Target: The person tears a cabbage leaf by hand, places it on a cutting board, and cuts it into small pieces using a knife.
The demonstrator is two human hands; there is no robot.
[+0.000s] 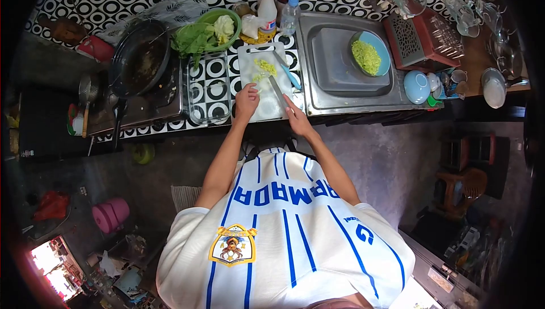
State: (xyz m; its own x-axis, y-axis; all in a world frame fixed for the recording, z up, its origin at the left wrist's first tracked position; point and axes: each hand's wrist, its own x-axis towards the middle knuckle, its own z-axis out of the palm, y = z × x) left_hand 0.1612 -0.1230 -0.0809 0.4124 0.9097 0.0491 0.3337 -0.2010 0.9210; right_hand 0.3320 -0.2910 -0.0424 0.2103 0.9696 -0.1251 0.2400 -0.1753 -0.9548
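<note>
My right hand is closed round the handle of a knife, its blade slanting up and left over the white cutting board. Chopped pale green pieces lie on the board beyond the blade. At the board's left edge rests my left hand, fingers curled; whether it pinches anything is too small to tell. A second knife with a light blue handle lies along the board's right side.
Left of the board are a glass dish, a green basket of leaves and a dark wok. Bottles stand behind. On the right, a blue bowl of shredded green food sits on an upturned tub in the sink.
</note>
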